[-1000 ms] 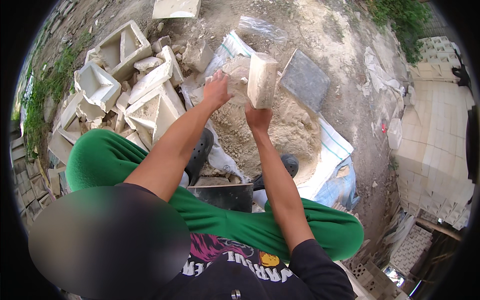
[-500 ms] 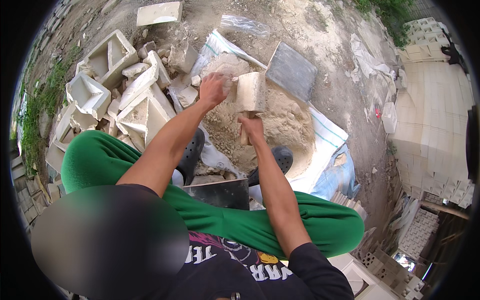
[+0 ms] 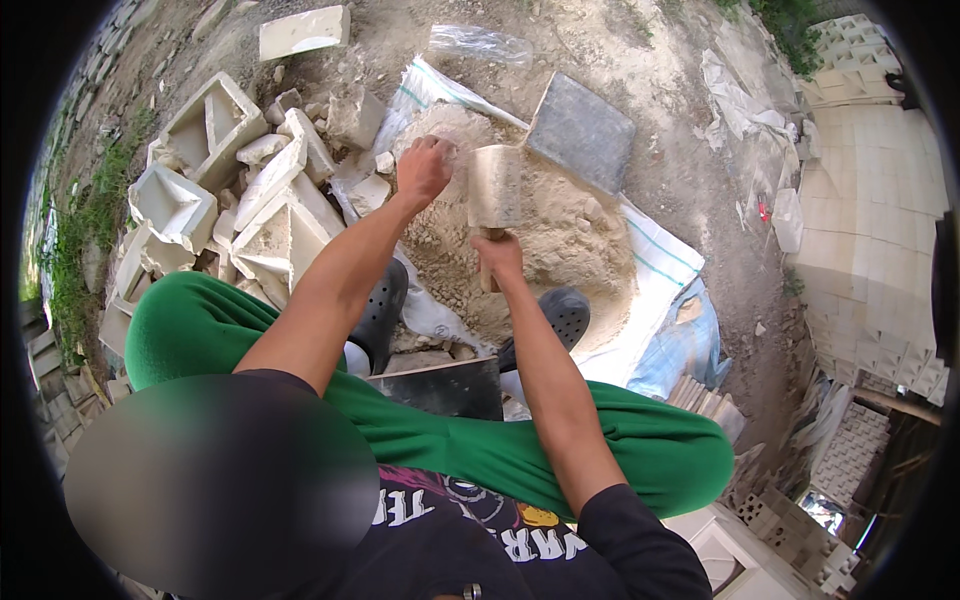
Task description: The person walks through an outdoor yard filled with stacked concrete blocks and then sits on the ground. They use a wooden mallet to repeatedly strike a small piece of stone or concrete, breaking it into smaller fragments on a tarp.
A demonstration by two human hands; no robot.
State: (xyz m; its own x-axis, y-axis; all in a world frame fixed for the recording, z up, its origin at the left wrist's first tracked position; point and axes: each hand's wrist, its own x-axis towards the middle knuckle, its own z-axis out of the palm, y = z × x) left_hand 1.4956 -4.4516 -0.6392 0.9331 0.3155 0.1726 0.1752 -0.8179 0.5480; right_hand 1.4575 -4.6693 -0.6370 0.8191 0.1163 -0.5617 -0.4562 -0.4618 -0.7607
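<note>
Dusty ground (image 3: 678,170); right hand (image 3: 499,258) gripping mallet (image 3: 494,188).

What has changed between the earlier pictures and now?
The mallet, raised a second ago, has come down over the crushed heap, its handle now showing below the right hand. The left hand, more spread before, is now more curled. Nothing was visibly picked up or let go; the right hand keeps the mallet. The grey slab and broken blocks stayed put.
</note>
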